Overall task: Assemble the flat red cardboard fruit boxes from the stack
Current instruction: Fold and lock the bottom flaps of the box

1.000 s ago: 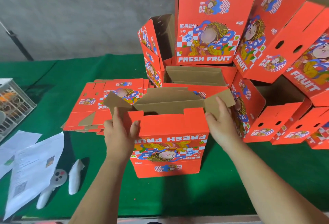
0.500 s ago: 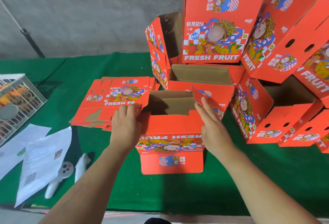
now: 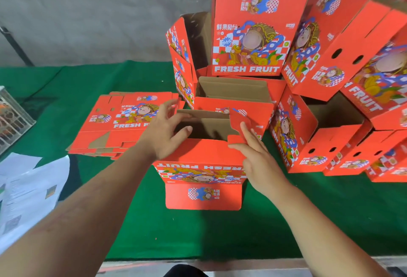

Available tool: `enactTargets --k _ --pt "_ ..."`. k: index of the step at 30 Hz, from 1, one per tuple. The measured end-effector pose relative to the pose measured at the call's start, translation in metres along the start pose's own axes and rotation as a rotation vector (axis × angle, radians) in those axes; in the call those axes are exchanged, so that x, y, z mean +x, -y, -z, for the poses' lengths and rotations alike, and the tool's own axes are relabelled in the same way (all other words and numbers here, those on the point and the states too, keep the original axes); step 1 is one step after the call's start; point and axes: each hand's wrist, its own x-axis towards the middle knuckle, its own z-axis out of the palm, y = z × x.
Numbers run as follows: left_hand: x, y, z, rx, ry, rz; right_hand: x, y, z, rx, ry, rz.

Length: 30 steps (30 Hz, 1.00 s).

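Note:
A half-formed red fruit box (image 3: 202, 166) stands open-topped on the green table, its printed front facing me upside down. My left hand (image 3: 164, 131) rests on the box's left top corner, fingers spread, pushing a side flap inward. My right hand (image 3: 253, 151) presses the red right side flap (image 3: 239, 120) down into the opening with flat fingers. Left of the box lies the stack of flat red boxes (image 3: 123, 122).
Several assembled red boxes (image 3: 308, 122) are piled behind and to the right, some tilted. A wire crate (image 3: 13, 118) sits at the left edge, white papers (image 3: 28, 193) lie at front left. Bare green cloth (image 3: 330, 210) shows at front right.
The brown side flaps that stood outward have been folded into the box. My left hand moved from the front wall to the left top corner; my right hand followed its flap inward.

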Motion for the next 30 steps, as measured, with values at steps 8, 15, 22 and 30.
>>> enactTargets --k 8,15,22,30 --pt "0.009 -0.003 -0.011 0.145 0.017 0.235 -0.008 0.0 -0.004 0.014 0.035 -0.003" --pt "-0.014 -0.006 -0.036 0.024 0.144 0.096 0.0 -0.008 -0.013 -0.115 0.031 -0.115" --pt "-0.042 0.003 -0.032 -0.37 -0.041 0.108 0.023 0.001 -0.02 0.148 -0.245 -0.304" --pt "-0.042 0.004 -0.058 -0.25 -0.032 0.501 0.046 -0.011 -0.025 -0.081 0.029 -0.547"
